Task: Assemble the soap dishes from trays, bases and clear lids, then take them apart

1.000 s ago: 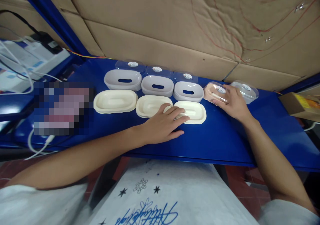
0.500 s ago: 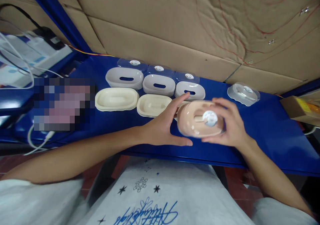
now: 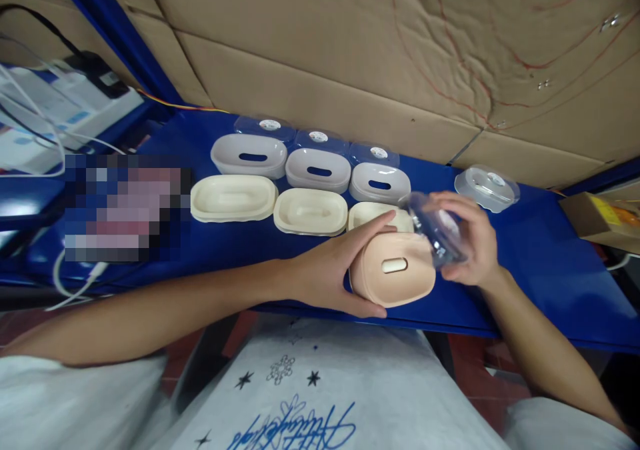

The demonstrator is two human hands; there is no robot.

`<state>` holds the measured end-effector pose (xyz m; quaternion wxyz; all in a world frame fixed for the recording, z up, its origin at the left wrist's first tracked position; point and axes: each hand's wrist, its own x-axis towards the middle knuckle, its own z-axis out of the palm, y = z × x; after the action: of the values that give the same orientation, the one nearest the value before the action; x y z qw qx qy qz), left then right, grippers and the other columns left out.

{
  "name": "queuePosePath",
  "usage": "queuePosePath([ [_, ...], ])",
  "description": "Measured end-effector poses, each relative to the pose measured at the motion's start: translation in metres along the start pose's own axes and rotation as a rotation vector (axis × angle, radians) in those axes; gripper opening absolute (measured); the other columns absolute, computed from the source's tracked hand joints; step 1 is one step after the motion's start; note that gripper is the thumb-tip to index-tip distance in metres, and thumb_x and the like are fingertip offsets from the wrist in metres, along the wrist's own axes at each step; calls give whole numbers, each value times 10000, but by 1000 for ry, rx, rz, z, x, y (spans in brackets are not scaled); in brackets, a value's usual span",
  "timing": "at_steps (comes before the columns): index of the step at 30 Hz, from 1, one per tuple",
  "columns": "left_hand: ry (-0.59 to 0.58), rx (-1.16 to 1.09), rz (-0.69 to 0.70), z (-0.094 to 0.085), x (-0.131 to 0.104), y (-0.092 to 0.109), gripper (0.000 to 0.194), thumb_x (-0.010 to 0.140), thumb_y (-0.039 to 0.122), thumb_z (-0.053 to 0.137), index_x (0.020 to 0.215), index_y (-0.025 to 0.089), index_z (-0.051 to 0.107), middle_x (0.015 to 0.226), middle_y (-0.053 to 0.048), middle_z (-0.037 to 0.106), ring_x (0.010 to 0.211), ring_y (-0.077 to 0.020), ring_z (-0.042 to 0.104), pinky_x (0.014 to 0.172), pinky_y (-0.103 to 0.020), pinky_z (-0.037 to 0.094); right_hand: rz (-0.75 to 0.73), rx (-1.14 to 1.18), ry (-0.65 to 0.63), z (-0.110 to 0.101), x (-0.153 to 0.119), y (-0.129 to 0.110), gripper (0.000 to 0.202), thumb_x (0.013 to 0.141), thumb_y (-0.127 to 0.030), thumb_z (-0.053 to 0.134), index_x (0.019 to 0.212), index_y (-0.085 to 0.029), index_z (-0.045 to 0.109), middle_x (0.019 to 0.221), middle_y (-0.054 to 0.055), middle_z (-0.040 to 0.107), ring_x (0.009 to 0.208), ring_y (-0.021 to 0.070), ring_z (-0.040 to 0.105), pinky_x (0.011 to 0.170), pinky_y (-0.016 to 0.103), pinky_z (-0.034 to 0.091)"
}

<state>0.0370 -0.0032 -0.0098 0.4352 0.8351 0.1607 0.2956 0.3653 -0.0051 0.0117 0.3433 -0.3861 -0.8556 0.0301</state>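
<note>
My left hand (image 3: 345, 270) grips a peach-coloured oval soap box (image 3: 413, 280) from its left side, thumb and fingers around its walls. A slot shows in the box's floor, with something cream visible through it. To the right, my right hand (image 3: 473, 240) holds a clear plastic lid (image 3: 437, 230) with a round sticker, tilted and apart from the box; it is blurred by motion. Just behind the box lies a cream oval tray (image 3: 370, 215), partly covered by my left fingers. Two more cream trays (image 3: 310, 210) continue that row leftward.
Behind the trays stand three light grey slotted boxes (image 3: 319, 170), with clear lids (image 3: 319, 140) at the back. Another clear lid (image 3: 487, 187) lies at the far right of the blue table (image 3: 540, 270). A cardboard box (image 3: 605, 220) is at the right edge; a power strip (image 3: 95, 117) with cables sits left.
The clear lid has come off the peach box and moved right in my right hand. My left hand has closed onto the box, which now sits slightly lower and shows its open inside.
</note>
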Motion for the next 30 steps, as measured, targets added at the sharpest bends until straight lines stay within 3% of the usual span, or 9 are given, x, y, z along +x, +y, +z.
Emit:
queuePosePath([
  [3,-89,33,14,1,-2,2,1321,826,441,993,1806,315,115,1793,-205,401,1635,-424,453,1337,-609,408,48,-104,74,-8,4,18,906,942,-882,571,1668,-369,401,1594,158,576,1497,450,568,1235,673,487],
  [6,-161,47,72,4,-4,1,1279,852,441,982,1807,324,139,1786,-203,414,1649,-408,435,1345,-598,407,218,-265,20,-12,7,46,862,969,-775,633,1657,-314,394,1636,193,529,1557,457,495,1208,679,501],
  [11,-163,73,135,4,-5,0,1198,878,424,971,1789,309,202,1794,-203,393,1664,-373,419,1347,-554,422,417,-332,6,0,-1,95,817,943,-740,690,1550,-233,483,1541,224,602,1462,439,584,1203,669,507],
  [16,-169,134,161,4,-4,-2,1085,882,433,958,1751,296,323,1794,-201,395,1661,-382,423,1313,-558,468,450,-311,-61,13,-12,122,752,922,-668,710,1489,-222,500,1541,214,591,1486,417,567,1246,644,475],
  [21,-160,160,157,5,-4,-4,1045,851,454,977,1707,287,402,1780,-195,425,1643,-387,452,1281,-540,507,433,-279,-137,16,-10,122,662,954,-540,627,1518,-230,470,1687,236,469,1655,441,368,1292,714,384],
  [23,-158,168,161,5,-4,-4,1023,850,453,981,1687,278,421,1774,-194,435,1635,-379,467,1281,-525,508,413,-318,-92,13,-7,116,653,949,-534,625,1510,-222,504,1685,245,470,1629,464,390,1277,727,390],
  [25,-156,176,173,5,-4,-5,1004,854,458,980,1671,260,433,1771,-202,436,1633,-375,471,1282,-510,506,407,-357,-29,9,-4,108,583,972,-535,605,1462,-222,573,1560,235,589,1483,460,549,1204,697,477],
  [27,-160,183,176,5,-4,-5,995,858,470,976,1665,255,435,1773,-205,431,1635,-376,468,1286,-507,499,432,-346,-32,6,-2,100,458,1026,-541,541,1353,-243,660,1310,184,738,1200,414,714,1047,634,589],
  [30,-171,187,154,4,-3,-5,994,860,482,971,1667,277,429,1781,-189,423,1643,-376,454,1287,-513,493,448,-300,-121,6,-1,93,402,1074,-556,477,1154,-266,743,1033,116,800,915,351,767,884,565,640],
])
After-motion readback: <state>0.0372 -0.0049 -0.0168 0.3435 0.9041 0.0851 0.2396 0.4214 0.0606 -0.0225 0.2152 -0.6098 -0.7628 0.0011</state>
